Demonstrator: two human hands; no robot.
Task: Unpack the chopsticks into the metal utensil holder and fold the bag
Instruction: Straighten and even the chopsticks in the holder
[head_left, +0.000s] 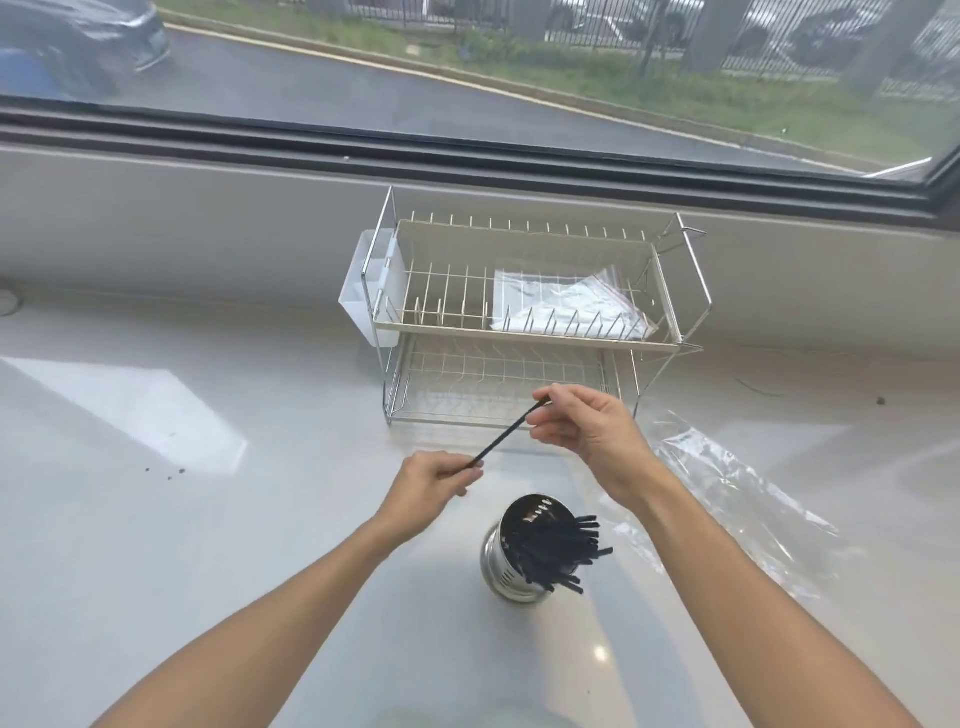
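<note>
— What do you have on your arms?

— Nothing that shows. Both your forearms are bare from the bottom edge of the view up to the wrists; no sleeve or cuff comes into sight at five or at seven o'clock.

— Anything on your hands?

— Your left hand (434, 480) wears no glove, ring or band that I can make out. Your right hand (587, 423) is the same: bare fingers, bare wrist, no watch or strap.

— And your nails?

— Short and unpainted where they show; most are turned away, so you cannot tell more.
</note>
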